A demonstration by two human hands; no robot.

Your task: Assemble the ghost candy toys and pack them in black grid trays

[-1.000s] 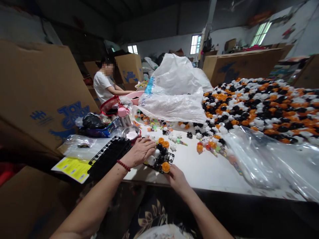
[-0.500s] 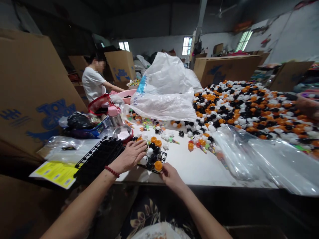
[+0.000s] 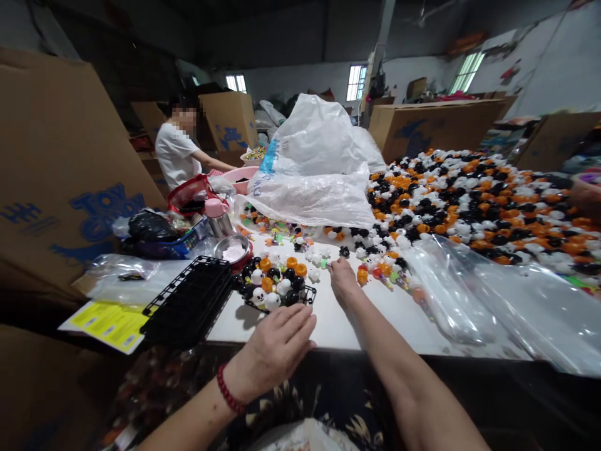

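Observation:
A black plastic grid tray (image 3: 307, 295) on the white table is filled with small orange, black and white round-headed toys (image 3: 267, 284), some white ones with skull faces. My left hand (image 3: 282, 341) is at the tray's near edge, palm down, fingers stretched to the right; whether it touches the tray is hard to tell. Beyond the tray to the right, my right hand (image 3: 345, 280) has its fingertips closed at the coloured stem of a small white-headed toy (image 3: 317, 259) lying on the table. A black toy (image 3: 344, 251) lies just past those fingertips.
Stacked empty black trays (image 3: 188, 300) lie left, beside a metal bowl (image 3: 232, 249) and pink-lidded flask (image 3: 216, 216). A heap of toy heads (image 3: 469, 207) covers the right back. Clear plastic bags (image 3: 451, 294) lie in front. A co-worker (image 3: 176, 153) stands behind, left.
My left hand has come off the toys and drawn back to the tray's near side. My right hand has left the tray's corner and reached forward to the loose toys.

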